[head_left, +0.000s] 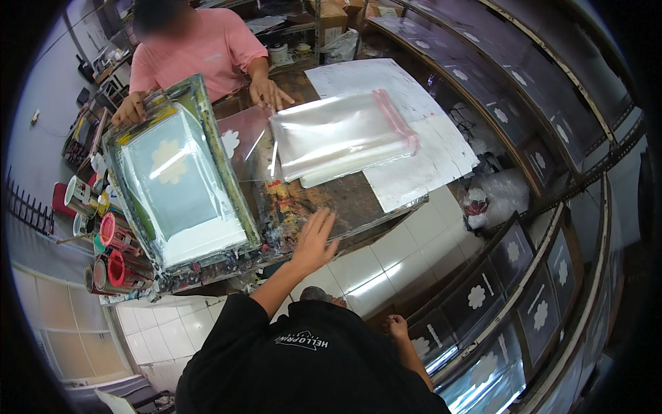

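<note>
My left hand (316,241) lies open at the near edge of the worktable (358,193), fingers spread on its paint-stained top. Beyond it is a stack of clear plastic bags (338,134) with pink-edged flaps. My right hand (396,326) hangs low beside my body with curled fingers, near the drying rack; whether anything is in it is too small to make out. Across the table a person in a pink shirt (207,52) grips a tilted printing screen (176,169) with one hand. The person's other hand (269,92) touches a clear bag bearing a white flower print (230,143).
White paper sheets (414,103) cover the table's right part. Several paint cans (118,234) crowd its left side. Rack tiers (552,255) holding flower-printed clear bags (476,297) curve along the right. White floor tiles (372,290) show below the table.
</note>
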Available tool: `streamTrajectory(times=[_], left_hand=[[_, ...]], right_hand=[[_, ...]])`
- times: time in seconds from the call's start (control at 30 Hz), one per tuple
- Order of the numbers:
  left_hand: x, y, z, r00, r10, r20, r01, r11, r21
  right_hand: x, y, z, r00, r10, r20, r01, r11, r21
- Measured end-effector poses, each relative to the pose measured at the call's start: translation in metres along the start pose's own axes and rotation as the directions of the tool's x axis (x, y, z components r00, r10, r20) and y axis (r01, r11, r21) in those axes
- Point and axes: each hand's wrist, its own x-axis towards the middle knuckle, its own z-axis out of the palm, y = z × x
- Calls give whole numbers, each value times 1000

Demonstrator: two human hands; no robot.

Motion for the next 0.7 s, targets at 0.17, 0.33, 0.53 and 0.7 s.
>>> streamTrajectory(times=[0.17, 0.33, 0.53, 0.7], left_hand=[[64, 27, -43, 960, 172, -221, -52, 885, 463], [134, -12, -32, 987, 159, -4, -114, 721, 683], [141, -21, 0, 968, 243, 66, -228, 733, 641], [93, 65, 16, 891, 438, 118, -435, 753, 493]], right_hand=[[-2, 28, -7, 998, 60, 9, -61, 997, 40], [-23, 2, -18, 996, 85, -31, -83, 995, 61], [-16, -2, -19, 999, -37, -30, 43, 971, 233], [-93, -175, 6, 958, -285, 38, 183, 707, 683]])
